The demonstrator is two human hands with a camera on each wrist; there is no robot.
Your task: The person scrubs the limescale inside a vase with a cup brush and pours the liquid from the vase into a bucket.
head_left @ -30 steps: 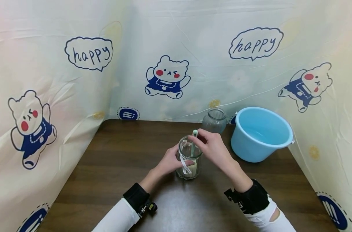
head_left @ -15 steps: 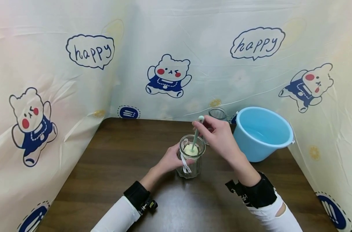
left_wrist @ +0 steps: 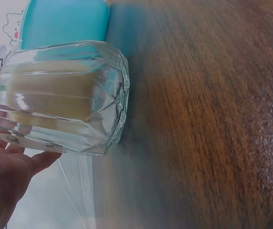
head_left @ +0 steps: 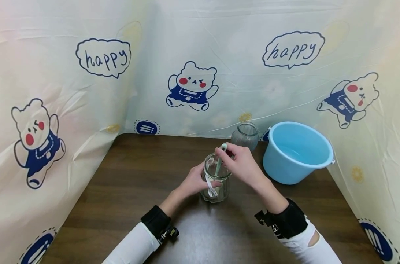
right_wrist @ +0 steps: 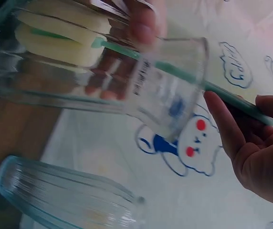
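"happy" twice on the backdrop

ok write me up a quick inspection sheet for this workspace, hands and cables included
surface: brown wood-grain table, shiny in front
job's things: ribboned glass jar; green handle sticking out of its mouth, pale head inside
clutter: second glass jar toward the back, light-blue bucket to the right
left hand: grips the ribboned jar
right hand: pinches the handle's upper end
cables: nothing seen
surroundings: pale cloth printed with bears and "happy" bubbles
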